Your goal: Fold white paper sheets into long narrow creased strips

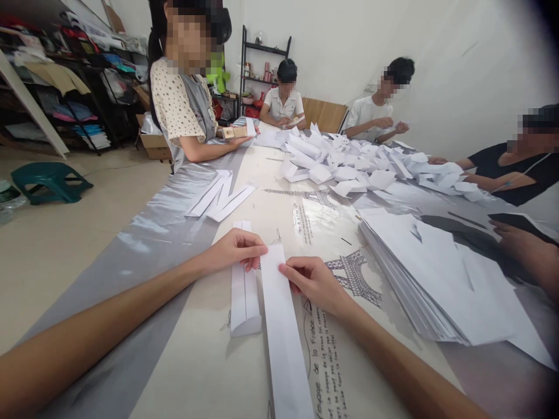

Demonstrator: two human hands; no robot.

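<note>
A long, narrow strip of folded white paper [283, 343] runs from the middle of the table toward me. Thumb and fingers of my left hand [238, 249] pinch its far left corner. On the strip's right edge, near the same end, my right hand [312, 279] is closed with the thumb on top. Under and beside my left hand lies another folded paper strip [245, 297], with a seam down its length and a curled near end. Farther off, several folded strips [218, 198] lie in a zigzag on the cloth.
A thick stack of white sheets [437, 279] lies at the right. Behind it spreads a heap of folded papers [340, 157]. Several people sit or stand around the table; one at the left holds a wooden block [234, 132]. A green stool [51, 180] stands on the floor.
</note>
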